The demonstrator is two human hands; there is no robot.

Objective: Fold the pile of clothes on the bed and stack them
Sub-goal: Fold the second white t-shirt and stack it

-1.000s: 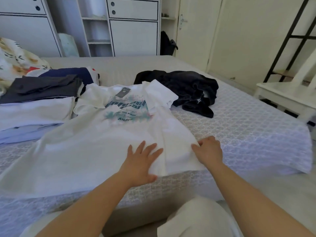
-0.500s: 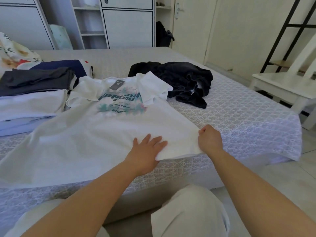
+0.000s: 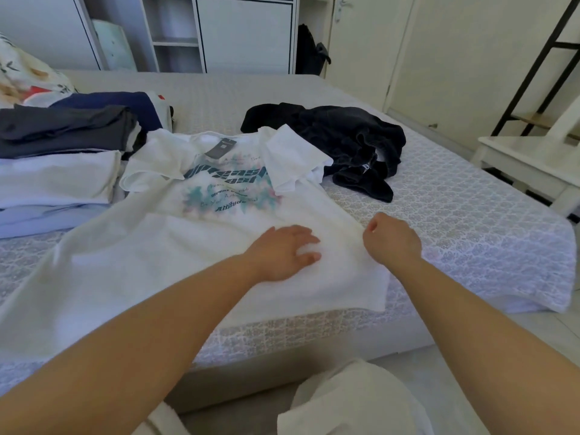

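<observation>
- Patterned bed (image 3: 470, 215) carries a folded stack (image 3: 59, 171) at left and a crumpled black garment (image 3: 345, 136) behind.
- White printed tee (image 3: 188, 246) lies spread flat, soft and thin.
- Left hand (image 3: 282, 252) presses it flat, fingers straight, likely as anchor.
- Right hand (image 3: 392, 240) pinches the side edge, likely to fold inward.

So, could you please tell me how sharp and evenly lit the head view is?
Head view: soft daylight, no glare; the white T-shirt print reads clearly, the left hand is slightly blurred, and wide-angle distortion bends the bed edge.
</observation>
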